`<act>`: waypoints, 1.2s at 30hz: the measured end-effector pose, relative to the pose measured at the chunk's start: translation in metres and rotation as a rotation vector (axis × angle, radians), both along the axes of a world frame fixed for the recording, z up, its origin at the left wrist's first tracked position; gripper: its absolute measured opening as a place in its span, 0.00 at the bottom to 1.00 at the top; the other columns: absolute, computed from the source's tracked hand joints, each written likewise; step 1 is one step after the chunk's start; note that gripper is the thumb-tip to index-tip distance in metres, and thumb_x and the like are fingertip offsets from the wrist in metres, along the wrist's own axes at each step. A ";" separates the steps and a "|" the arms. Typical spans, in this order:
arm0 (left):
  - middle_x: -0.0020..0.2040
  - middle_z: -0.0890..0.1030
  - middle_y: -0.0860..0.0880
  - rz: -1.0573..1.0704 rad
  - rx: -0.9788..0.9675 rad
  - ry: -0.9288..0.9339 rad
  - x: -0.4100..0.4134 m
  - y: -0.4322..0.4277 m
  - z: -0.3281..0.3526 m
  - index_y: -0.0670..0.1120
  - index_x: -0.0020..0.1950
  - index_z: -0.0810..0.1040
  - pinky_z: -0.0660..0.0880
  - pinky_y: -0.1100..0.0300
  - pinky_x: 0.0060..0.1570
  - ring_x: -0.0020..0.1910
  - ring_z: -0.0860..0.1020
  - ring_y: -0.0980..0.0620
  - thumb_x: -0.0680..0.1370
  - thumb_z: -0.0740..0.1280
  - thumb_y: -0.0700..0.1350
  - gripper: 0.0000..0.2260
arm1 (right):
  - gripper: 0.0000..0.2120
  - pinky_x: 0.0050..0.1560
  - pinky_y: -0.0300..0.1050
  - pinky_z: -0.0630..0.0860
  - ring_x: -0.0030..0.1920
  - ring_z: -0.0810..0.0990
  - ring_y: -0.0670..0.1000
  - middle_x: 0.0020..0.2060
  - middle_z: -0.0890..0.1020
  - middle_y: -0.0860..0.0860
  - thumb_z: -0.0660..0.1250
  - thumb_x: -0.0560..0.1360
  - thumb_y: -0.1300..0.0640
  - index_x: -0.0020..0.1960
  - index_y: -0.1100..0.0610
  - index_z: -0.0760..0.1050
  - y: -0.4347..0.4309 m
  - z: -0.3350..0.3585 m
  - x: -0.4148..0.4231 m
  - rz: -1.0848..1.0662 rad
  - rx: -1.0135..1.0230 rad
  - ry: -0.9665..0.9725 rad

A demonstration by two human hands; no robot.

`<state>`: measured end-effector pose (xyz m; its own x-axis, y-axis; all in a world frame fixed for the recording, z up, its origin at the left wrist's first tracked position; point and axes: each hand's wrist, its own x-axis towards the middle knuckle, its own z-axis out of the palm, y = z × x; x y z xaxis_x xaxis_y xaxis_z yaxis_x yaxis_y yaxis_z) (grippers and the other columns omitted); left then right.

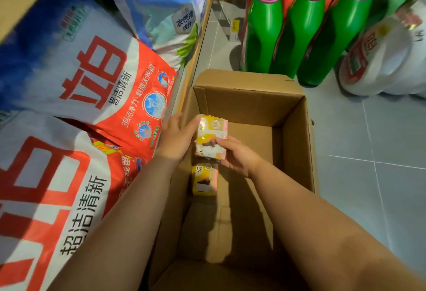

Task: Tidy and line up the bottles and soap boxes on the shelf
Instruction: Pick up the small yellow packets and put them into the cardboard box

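Cardboard carton (251, 106): open on the floor (380, 143), flaps up, pressed close to the shelf edge (196, 57) on the left.
Held soap box (211, 137): yellow and pink, up over the carton's inside, caught between both hands, wrapper looking a bit crumpled.
Left hand (175, 138): curled round the box's left side.
Right hand (239, 156): pinching the near right corner, fingertips on the printed face.
Second soap box (204, 180): lying on the carton's bottom, just below the held one, tight to the left wall.
Detergent bags (80, 72): big, red, white and blue, piled on the left beyond the shelf edge.
Green bottles (304, 32): pink-capped, standing in a row at top right, white jugs (380, 60) just beside them.
Step in hand: most likely lifting this box out, bound for the shelf.
Doing it well: keep the grip on two opposite sides, no squeezing of that soft wrapper; lift straight up, clear of the carton wall; turn the printed face forward before setting down; butt it square against its neighbour, front edges level.
Left to do: by the look of it, nearly everything, starting with the second box down there.
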<state>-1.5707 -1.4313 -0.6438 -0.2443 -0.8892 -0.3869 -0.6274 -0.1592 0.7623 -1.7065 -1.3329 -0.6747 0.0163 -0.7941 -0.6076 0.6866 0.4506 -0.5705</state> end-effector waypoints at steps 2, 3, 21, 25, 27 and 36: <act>0.75 0.60 0.47 -0.027 0.017 -0.103 0.005 0.002 -0.010 0.51 0.76 0.56 0.63 0.54 0.63 0.73 0.61 0.46 0.74 0.67 0.59 0.35 | 0.13 0.39 0.44 0.82 0.43 0.84 0.52 0.49 0.82 0.57 0.63 0.77 0.60 0.61 0.59 0.71 0.015 -0.013 -0.010 -0.083 0.085 -0.034; 0.76 0.60 0.47 -0.057 0.044 -0.158 0.007 0.004 -0.014 0.50 0.77 0.54 0.63 0.53 0.65 0.73 0.61 0.45 0.75 0.68 0.55 0.36 | 0.14 0.38 0.43 0.81 0.42 0.84 0.52 0.48 0.82 0.57 0.63 0.77 0.60 0.62 0.60 0.70 0.023 -0.019 -0.014 -0.101 0.130 -0.025; 0.71 0.67 0.47 -0.006 0.076 -0.248 0.013 -0.004 -0.051 0.56 0.76 0.55 0.62 0.68 0.28 0.65 0.71 0.44 0.77 0.63 0.35 0.33 | 0.25 0.55 0.46 0.69 0.61 0.71 0.59 0.62 0.68 0.58 0.65 0.75 0.50 0.68 0.58 0.63 0.056 -0.104 0.033 0.330 0.618 0.986; 0.74 0.63 0.48 -0.013 0.074 -0.218 0.016 -0.004 -0.056 0.56 0.76 0.55 0.62 0.70 0.31 0.70 0.65 0.44 0.77 0.63 0.34 0.33 | 0.28 0.58 0.48 0.71 0.60 0.72 0.57 0.62 0.67 0.55 0.67 0.74 0.53 0.71 0.52 0.59 0.061 -0.106 0.040 0.266 0.540 1.034; 0.75 0.63 0.49 -0.006 0.073 -0.214 0.017 -0.005 -0.058 0.56 0.76 0.55 0.62 0.70 0.31 0.71 0.64 0.44 0.76 0.63 0.34 0.34 | 0.28 0.59 0.48 0.71 0.60 0.72 0.56 0.61 0.70 0.55 0.67 0.74 0.52 0.70 0.52 0.61 0.063 -0.106 0.036 0.308 0.526 1.093; 0.66 0.73 0.45 -0.003 0.095 -0.237 0.017 0.013 -0.026 0.49 0.73 0.63 0.72 0.56 0.52 0.62 0.73 0.45 0.77 0.66 0.43 0.26 | 0.16 0.49 0.45 0.72 0.53 0.77 0.57 0.51 0.78 0.57 0.59 0.79 0.53 0.64 0.59 0.70 0.061 -0.032 0.011 0.485 0.555 0.780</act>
<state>-1.5536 -1.4186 -0.6698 -0.1391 -0.8455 -0.5155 -0.7876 -0.2211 0.5751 -1.6954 -1.2714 -0.7067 -0.2929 -0.4170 -0.8604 -0.1004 0.9083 -0.4060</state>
